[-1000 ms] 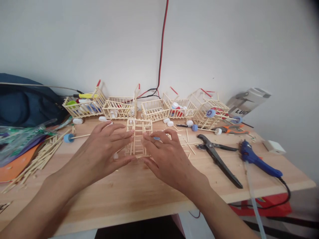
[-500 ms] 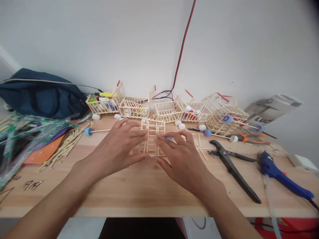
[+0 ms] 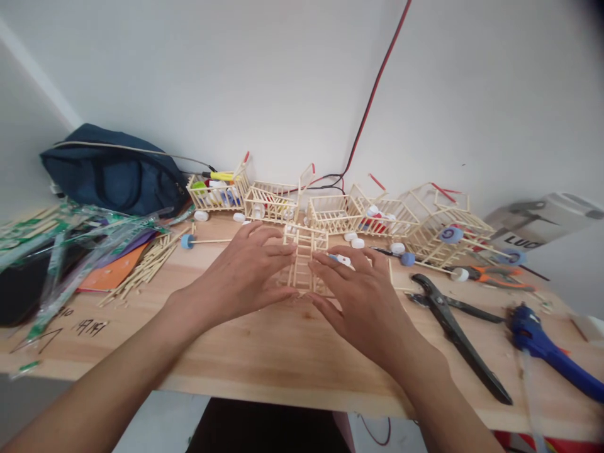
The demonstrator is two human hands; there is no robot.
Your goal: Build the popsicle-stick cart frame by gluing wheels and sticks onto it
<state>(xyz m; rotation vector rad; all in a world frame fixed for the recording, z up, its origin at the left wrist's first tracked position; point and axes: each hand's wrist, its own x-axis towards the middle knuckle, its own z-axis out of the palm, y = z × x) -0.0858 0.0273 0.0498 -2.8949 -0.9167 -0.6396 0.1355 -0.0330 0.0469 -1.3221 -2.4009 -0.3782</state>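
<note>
A flat lattice of thin wooden sticks [image 3: 304, 261] lies on the wooden table [image 3: 264, 352], between my two hands. My left hand [image 3: 245, 274] rests palm down on its left side, fingers stretched out and touching the sticks. On the right side my right hand [image 3: 363, 296] lies flat the same way, fingers spread, fingertips on the lattice. A small white and blue cap [image 3: 340, 258] shows just above my right fingers. Neither hand grips anything.
Several stick-built carts [image 3: 330, 214] with bottle caps line the wall. Black pliers [image 3: 453, 321], orange cutters [image 3: 495, 275] and a blue glue gun [image 3: 547, 349] lie right. Loose sticks [image 3: 141, 270], coloured sheets [image 3: 111, 274], plastic wrappers and a dark blue bag [image 3: 113, 173] sit left. A red-black cable [image 3: 372, 94] hangs down.
The view has swung left and down, showing more of the bag and the table's left end. Both hands stay flat on the stick lattice.
</note>
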